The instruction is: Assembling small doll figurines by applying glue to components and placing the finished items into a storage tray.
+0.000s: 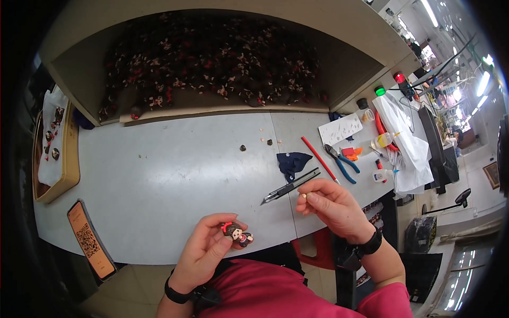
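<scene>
Between the thumb and fingers of my left hand (204,249) is a small doll figurine (237,233) with dark hair, a red bow and a dark outfit, lying face up near the table's front edge. My right hand (331,205) is raised to the right of it, thumb and forefinger pinched on a tiny pale piece (304,196) whose kind is too small to make out. A utility knife (290,186) lies on the table just behind my right fingers. Further back, two small dark bits (243,148) rest on the tabletop beside some pale crumbs.
A deep shelf box (254,111) full of figurines spans the back. To the right lie a dark cloth (292,163), a red pencil (318,159), blue-handled pliers (343,164) and small bottles (383,140). At left are a lined box (71,164) and a phone-like panel (91,239).
</scene>
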